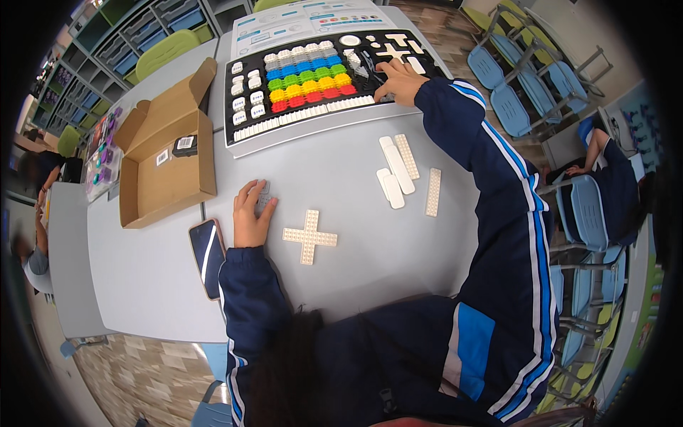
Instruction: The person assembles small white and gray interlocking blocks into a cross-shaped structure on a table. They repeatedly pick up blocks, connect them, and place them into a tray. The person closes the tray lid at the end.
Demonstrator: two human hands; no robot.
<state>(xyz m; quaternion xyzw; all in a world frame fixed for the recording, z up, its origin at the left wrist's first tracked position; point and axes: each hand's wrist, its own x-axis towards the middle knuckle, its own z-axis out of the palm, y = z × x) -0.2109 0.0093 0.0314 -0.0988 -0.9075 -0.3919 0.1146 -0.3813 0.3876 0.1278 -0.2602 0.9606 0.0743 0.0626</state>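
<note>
My left hand rests on the grey table, thumb and fingers apart. Small translucent grey pieces lie by its fingertips and thumb. Just right of it is a cream cross-shaped studded block. My right hand reaches into the right part of a black sorting tray, its thumb and forefinger spread over the small dark parts there. White flat bars and a cream studded strip lie on the table below my right forearm.
The tray holds rows of coloured connector blocks, white cubes and a white cross. An instruction sheet lies behind. To the left are an opened cardboard box and a phone. Blue chairs stand right; other people sit at both sides.
</note>
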